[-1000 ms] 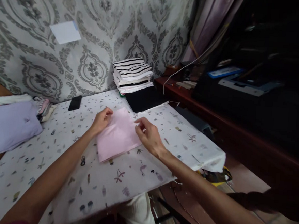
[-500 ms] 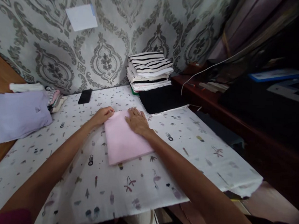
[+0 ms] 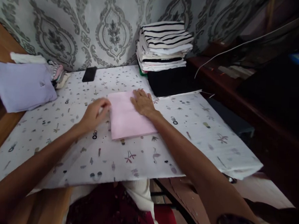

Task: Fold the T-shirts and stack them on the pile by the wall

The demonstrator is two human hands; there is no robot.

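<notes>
A folded pink cloth (image 3: 128, 119) lies flat on the patterned white tablecloth (image 3: 140, 166). My right hand (image 3: 143, 103) rests palm down on its upper right part, fingers stretched out and open. Beside the cloth's left edge is my left hand (image 3: 95, 112), slightly blurred, with thumb and fingers curved but apart. Nothing shows between those fingers, and whether their tips touch the edge is hard to tell.
Folded clothes, striped on top, form a stack (image 3: 164, 46) by the wall, with a folded black cloth (image 3: 172, 83) before it. A phone (image 3: 89, 74) lies at the back. Lavender cloth (image 3: 23, 86) hangs over the left edge. A dark red desk (image 3: 208, 70) stands right.
My left hand has left the pink cloth's upper left corner and come down along its left side, its fingers opening. My right hand stays on the cloth. The view has tilted down.
</notes>
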